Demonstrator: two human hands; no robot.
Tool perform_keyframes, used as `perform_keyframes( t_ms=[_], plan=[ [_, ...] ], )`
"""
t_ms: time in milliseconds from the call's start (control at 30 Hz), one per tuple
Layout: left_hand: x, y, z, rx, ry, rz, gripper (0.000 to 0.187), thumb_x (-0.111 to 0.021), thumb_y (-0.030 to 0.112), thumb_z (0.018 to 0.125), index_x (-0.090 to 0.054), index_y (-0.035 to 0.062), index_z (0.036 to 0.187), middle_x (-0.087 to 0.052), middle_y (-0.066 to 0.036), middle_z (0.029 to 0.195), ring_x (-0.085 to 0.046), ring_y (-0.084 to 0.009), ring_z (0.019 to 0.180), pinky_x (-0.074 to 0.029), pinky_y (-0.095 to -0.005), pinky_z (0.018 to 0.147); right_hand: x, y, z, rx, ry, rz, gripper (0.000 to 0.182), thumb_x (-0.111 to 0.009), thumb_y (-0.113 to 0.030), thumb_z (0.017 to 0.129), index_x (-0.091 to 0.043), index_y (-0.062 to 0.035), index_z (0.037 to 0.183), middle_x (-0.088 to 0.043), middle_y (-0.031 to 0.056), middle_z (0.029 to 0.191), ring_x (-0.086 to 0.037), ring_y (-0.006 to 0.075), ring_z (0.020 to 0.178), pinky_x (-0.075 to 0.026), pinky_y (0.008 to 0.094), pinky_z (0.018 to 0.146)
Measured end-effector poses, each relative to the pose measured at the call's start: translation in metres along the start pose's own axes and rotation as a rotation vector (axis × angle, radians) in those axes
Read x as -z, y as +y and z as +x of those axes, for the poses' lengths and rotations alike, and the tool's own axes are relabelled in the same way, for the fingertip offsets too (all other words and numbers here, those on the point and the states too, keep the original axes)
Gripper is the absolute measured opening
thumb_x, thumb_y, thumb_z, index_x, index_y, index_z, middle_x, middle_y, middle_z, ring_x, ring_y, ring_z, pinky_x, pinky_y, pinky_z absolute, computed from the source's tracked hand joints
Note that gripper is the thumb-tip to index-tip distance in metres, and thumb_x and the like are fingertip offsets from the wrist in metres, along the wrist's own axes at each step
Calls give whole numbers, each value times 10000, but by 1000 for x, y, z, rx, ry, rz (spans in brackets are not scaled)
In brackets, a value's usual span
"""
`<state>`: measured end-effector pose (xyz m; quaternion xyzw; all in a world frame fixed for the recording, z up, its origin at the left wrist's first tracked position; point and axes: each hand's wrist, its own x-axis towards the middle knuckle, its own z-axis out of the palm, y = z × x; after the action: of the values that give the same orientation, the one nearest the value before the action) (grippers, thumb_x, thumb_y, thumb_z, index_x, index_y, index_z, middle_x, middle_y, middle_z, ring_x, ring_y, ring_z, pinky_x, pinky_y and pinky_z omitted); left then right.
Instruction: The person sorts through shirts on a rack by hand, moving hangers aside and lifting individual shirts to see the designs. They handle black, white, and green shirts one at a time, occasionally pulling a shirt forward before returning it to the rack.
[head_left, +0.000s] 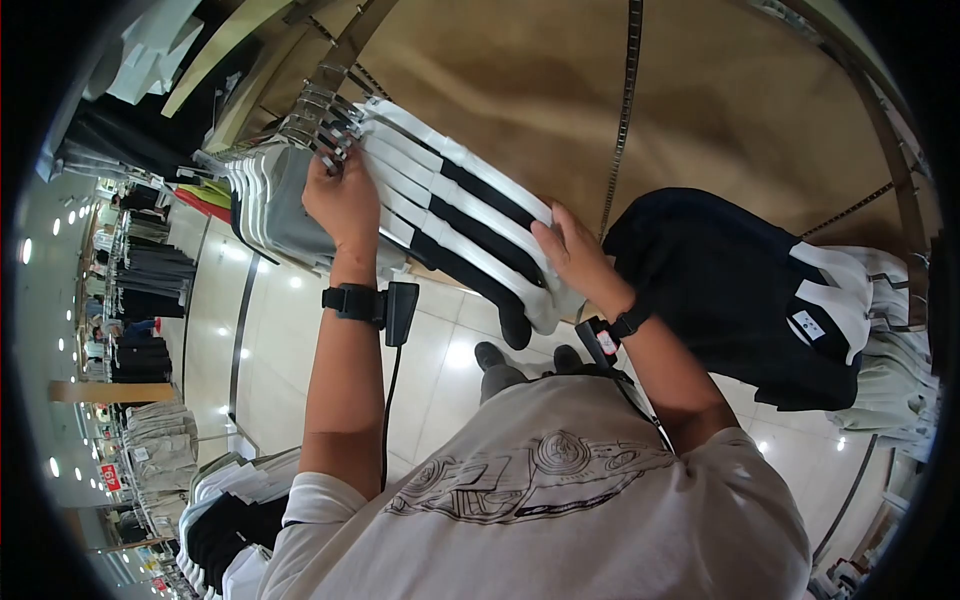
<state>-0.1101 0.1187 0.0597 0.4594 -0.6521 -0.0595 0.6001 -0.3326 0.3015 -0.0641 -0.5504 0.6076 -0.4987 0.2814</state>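
Observation:
A row of white and black shirts point(440, 185) hangs in front of me, pressed close together and slanting down to the right. My left hand point(342, 205) is closed at the metal hanger hooks point(338, 132), at the upper left end of these shirts. At their other end, my right hand point(582, 262) holds the shoulder edges, its thumb in front and some fingers partly hidden. Just left of my left hand hang several white and grey shirts point(268, 195) on the same rail.
A dark navy top point(690, 290) hangs on a white hanger point(838, 300) at my right, with pale garments point(885, 375) beyond it. A tan panel point(500, 60) stands behind the rail. More clothes racks point(150, 270) line the left, above a shiny tiled floor point(300, 340).

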Motion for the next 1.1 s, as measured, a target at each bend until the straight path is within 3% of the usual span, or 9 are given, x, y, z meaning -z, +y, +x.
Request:
perform_keyframes(
  t_ms=[167,267,333,400,500,600,767,967,1100],
  plan=[
    [1,-6,5,-45,-9,95,210,-763,203,902,-736,2,956,-719,-116,753,-622,-170,657,-499,-344,633,11,37,-37,-244,-196,168,490,-546,-394,1042,-554,-24,1363,-669,267,1192,-649,424,1083,-494,457,934],
    [4,-9,6,-43,-52,64,206,-736,209,935,-768,21,1013,-774,-128,915,-712,-214,806,-536,-360,740,-23,183,-99,-328,-422,86,567,-530,-518,1021,-593,-51,1337,-699,253,1174,-660,415,1122,-503,464,952],
    [3,-13,10,-12,-54,48,258,-729,236,957,-758,-8,1038,-779,-128,964,-714,-197,835,-551,-335,775,15,161,-140,-532,-593,-325,586,-587,-538,970,-662,-33,1259,-682,273,1218,-650,412,1159,-498,473,994],
    [5,-26,13,-14,-73,15,255,-746,217,951,-751,-26,1025,-778,-132,982,-716,-181,854,-555,-334,786,33,196,-196,-608,-559,-438,585,-617,-492,949,-657,-2,1266,-707,235,1185,-686,380,1090,-534,438,931],
    [7,-27,14,-52,-51,87,270,-732,212,965,-733,-57,996,-774,-151,964,-702,-210,816,-536,-356,749,51,296,-312,-762,-405,-509,525,-521,-460,989,-737,17,963,-718,260,931,-684,413,909,-523,513,883],
    [9,-8,11,-49,-56,122,305,-723,252,969,-736,-52,996,-773,-154,953,-713,-236,820,-535,-370,746,75,338,-412,-829,-369,-736,431,-500,-377,997,-745,-26,942,-724,227,971,-687,419,972,-533,524,889],
    [16,-8,11,-54,-86,212,346,-719,316,954,-744,-28,974,-759,-195,921,-726,-342,844,-533,-419,748,102,235,-445,-1347,193,-26,250,-653,-319,919,-717,-78,935,-702,49,843,-665,168,721,-530,325,589],
    [22,-9,2,-48,-196,250,443,-642,305,1006,-618,-54,1266,-667,-271,1240,-653,-421,1112,-494,-473,936,93,209,-465,-1207,224,-12,236,-693,-278,896,-704,-71,1008,-687,41,855,-644,164,737,-526,321,637],
    [41,-13,-85,-440,-103,301,689,-573,256,1048,-280,-152,1520,-311,-357,1578,-327,-458,1476,-272,-472,1231,91,162,-487,-1101,307,-90,309,-703,-245,910,-698,-39,1141,-728,86,965,-695,173,894,-561,337,790]
  ],
)
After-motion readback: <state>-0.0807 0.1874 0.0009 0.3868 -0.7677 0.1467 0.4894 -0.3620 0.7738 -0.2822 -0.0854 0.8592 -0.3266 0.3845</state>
